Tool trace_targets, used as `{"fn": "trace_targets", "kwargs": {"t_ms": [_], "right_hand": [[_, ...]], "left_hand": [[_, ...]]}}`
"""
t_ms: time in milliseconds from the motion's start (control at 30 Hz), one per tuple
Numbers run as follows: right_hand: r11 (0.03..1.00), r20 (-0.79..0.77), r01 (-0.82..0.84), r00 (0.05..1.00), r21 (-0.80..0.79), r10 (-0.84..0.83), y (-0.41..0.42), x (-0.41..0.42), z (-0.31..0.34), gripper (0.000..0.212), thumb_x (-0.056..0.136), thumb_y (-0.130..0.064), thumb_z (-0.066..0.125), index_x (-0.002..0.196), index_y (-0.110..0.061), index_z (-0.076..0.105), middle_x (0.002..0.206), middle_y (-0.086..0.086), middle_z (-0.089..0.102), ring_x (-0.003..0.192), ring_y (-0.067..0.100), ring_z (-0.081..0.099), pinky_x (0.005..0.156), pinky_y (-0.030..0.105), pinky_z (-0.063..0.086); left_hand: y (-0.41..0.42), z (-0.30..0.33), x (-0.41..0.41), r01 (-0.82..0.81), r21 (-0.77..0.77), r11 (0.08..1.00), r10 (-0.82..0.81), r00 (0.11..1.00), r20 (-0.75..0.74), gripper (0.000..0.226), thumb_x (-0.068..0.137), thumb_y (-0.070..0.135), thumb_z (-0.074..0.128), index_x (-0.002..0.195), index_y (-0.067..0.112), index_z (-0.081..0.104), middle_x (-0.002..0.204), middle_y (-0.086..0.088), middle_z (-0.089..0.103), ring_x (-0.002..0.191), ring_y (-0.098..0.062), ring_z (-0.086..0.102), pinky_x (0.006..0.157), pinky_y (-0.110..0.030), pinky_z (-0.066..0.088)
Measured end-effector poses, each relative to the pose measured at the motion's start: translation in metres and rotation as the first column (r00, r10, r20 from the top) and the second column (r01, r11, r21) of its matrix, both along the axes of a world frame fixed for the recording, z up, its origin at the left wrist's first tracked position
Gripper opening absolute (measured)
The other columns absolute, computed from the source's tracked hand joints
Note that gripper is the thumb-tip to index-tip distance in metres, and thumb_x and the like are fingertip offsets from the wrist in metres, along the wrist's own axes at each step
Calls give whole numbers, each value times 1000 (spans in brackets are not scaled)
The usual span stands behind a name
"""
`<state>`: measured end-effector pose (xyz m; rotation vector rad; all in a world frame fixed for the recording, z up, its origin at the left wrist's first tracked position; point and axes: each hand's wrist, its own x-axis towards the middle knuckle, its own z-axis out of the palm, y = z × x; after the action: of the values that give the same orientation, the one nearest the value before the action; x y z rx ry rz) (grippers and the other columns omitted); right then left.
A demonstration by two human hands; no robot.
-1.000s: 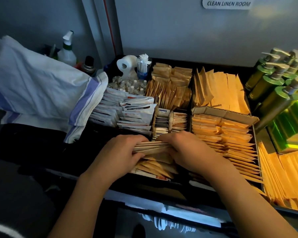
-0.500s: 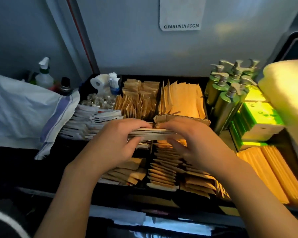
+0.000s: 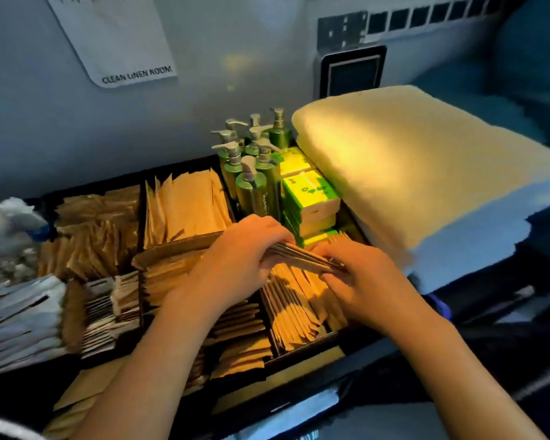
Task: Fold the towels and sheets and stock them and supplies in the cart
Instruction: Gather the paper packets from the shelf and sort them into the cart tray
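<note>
Lying folded at the right edge of the black compartmented cart tray (image 3: 185, 168): thick cream terry towel (image 3: 426, 173). Reaching in from below, forearms converging: left hand (image 3: 238, 255) and right hand (image 3: 359, 274), each pinching one end of a thin stack of brown paper sachets (image 3: 302, 255), raised just above the sachet-filled right front compartment.

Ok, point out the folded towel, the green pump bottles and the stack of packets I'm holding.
folded towel (image 3: 426, 173), head view, top face.
green pump bottles (image 3: 251, 192), head view, front bottle's body.
stack of packets (image 3: 302, 257), head view, edge between the hands.
</note>
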<state>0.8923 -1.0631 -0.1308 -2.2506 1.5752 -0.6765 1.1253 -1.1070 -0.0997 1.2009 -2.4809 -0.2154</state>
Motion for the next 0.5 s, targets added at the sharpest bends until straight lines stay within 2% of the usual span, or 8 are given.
{"fn": "trace_targets", "kwargs": {"t_ms": [133,233,300,400,500], "right_hand": [[994,14,111,994,20,-111,8,-8,-18,25,89,-38,71,114,-32,69,97,-15,59,84,7,58,73,32,54],[980,-53,190,981,59,-187,8,2,-31,36,90,-46,69,123,-32,64,98,-16,60,84,6,57,75,31,54],[970,-32,231,973,79,-229,5,11,-39,42,91,-44,69,130,-30,62,102,-14,64,85,5,57,74,27,52],[959,-1,259,966,112,-260,1,27,-50,30,94,-39,69,122,-29,63,103,-11,65,87,7,58,69,21,45],[950,-49,284,959,129,-280,0,39,-60,17,96,-34,65,111,-26,61,96,-8,60,84,13,60,64,24,42]], "left_hand": [[-20,-8,-27,38,-44,998,-35,996,79,24,91,26,76,113,35,72,119,10,58,113,-16,49,94,-45,47],[-28,-17,-38,26,-45,999,-18,984,175,24,94,30,74,116,38,72,126,9,56,122,-19,46,99,-45,44],[-30,-25,-39,7,-52,999,4,979,205,29,94,28,74,120,40,71,129,10,54,125,-18,45,100,-43,44],[-28,-34,-35,-33,-17,999,35,986,163,33,93,23,74,120,41,70,131,11,53,127,-14,45,101,-38,48],[-25,-44,-29,-27,25,999,23,987,162,31,92,24,75,119,39,72,134,12,53,130,-13,44,102,-36,48]]}}
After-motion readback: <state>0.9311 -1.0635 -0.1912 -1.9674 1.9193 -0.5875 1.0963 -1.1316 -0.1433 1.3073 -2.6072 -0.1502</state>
